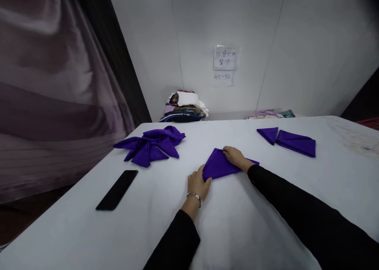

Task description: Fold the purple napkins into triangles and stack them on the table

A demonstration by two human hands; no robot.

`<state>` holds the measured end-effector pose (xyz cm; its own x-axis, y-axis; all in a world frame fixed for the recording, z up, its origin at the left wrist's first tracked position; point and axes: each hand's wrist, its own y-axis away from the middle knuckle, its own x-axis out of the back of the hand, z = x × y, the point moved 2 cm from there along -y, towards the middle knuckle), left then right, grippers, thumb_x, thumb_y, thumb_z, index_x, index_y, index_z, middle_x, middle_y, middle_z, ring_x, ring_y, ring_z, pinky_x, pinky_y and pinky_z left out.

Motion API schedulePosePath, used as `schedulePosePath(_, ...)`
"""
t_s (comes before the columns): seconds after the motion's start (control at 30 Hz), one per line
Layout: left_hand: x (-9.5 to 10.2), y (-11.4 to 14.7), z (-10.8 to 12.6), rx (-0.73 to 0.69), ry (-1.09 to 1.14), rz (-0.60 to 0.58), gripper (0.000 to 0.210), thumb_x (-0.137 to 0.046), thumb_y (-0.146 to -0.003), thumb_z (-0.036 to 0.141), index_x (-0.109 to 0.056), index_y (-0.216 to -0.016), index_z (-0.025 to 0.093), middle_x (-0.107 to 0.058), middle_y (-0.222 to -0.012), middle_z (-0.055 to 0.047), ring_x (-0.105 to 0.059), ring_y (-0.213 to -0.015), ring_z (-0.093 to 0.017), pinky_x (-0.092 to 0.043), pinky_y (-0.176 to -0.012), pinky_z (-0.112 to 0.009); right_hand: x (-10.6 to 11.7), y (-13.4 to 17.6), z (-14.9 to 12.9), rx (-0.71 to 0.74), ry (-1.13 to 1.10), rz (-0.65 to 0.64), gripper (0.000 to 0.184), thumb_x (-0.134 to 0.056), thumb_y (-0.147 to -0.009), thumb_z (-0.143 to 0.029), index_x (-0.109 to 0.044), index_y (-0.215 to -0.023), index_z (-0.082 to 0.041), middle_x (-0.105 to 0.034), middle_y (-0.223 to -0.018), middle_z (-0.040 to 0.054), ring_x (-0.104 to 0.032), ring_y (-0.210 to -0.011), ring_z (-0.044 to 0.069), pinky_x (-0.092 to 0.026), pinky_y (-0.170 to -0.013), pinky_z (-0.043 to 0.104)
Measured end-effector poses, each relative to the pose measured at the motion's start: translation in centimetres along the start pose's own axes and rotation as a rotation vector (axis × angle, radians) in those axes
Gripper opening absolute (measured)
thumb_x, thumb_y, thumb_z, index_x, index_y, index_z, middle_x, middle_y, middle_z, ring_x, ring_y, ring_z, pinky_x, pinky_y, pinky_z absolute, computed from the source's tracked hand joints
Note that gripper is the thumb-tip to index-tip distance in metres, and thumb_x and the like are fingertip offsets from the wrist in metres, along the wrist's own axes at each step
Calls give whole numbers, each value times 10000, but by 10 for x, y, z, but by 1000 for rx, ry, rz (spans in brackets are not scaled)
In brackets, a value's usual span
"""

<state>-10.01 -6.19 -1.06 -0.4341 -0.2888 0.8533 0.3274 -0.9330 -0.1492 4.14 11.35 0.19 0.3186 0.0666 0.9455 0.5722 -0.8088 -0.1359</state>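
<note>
At the middle of the white worktop [242, 222] lies a purple napkin [220, 165] folded into a triangle, its peak pointing toward 12 o'clock. The person's left hand [197, 184] sits at the cloth's 7 o'clock corner, fingers [206, 180] curled down and pinching that corner between thumb and fingertips. A metal bracelet [194, 196] circles the wrist, above a black sleeve. The right hand [235, 156] rests on the napkin's 2 o'clock edge, fingers bent and pressed flat onto the fabric; whether they grip a fold or only press on it cannot be told. A narrow tip of the purple cloth shows past the right wrist, toward 3 o'clock.

Toward 10 o'clock from the hands, well apart, a loose heap of purple napkins [152, 145] lies with pointed ends spreading outward. Near the worktop's left edge, at 8 o'clock, a black phone [117, 190] lies flat, screen dark. Toward 2 o'clock, two folded purple pieces [288, 140] lie just beside each other, a small triangle and a longer shape.

Beyond the far edge, at 11 o'clock, a stack of mixed folded cloths [185, 106] stands against the white wall. A paper sign [225, 59] with handwriting is fixed on the wall at 12 o'clock. A grey-purple curtain [56, 88] hangs along the left.
</note>
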Motion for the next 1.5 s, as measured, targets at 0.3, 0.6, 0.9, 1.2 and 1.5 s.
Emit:
schedulePosePath(0.3, 1, -5, -8, 89, 27, 53, 406, -497, -807, 263, -486, -1205, 178, -644, -846, -27, -566, -883, -186, -365, -853, -333, -16, -21, 4, 87, 59, -21, 244, -404, -884, -240, -601, -1024, -203, -639, -1046, 56, -574, -935, 175, -389, -765, 241)
schedulePosePath(0.6, 1, -7, -12, 109, 2, 85, 361, -489, -813, 269, -508, -1164, 184, -636, -804, -17, -552, -881, -197, -359, -842, -357, -26, -30, 12, 120, 119, -10, 296, -408, -895, -315, -542, -1133, -201, -607, -1123, 76, -571, -970, 197, -410, -781, 267)
schedulePosePath(0.9, 6, -6, -13, 154, -27, 56, 318, -441, -839, 258, -517, -1138, 179, -651, -774, -14, -548, -896, -200, -344, -840, -345, -27, -30, 15, 136, 152, -2, 325, -386, -906, -366, -538, -1137, -194, -606, -1117, 84, -586, -946, 209, -423, -760, 280)
schedulePosePath(1.2, 6, -4, -12, 136, -134, 42, 318, -445, -823, 256, -525, -1124, 188, -652, -834, -33, -538, -935, -205, -334, -839, -341, -25, -27, 19, 100, 159, 2, 378, -362, -904, -444, -515, -1159, -210, -607, -1125, 79, -590, -955, 210, -428, -750, 281)
schedulePosePath(1.5, 15, -6, -12, 145, -191, -17, 273, -469, -823, 273, -561, -1070, 203, -648, -736, -13, -548, -904, -217, -344, -810, -346, -22, -25, 19, 53, 137, -17, 418, -346, -897, -486, -500, -1176, -215, -606, -1122, 86, -585, -964, 217, -428, -744, 292)
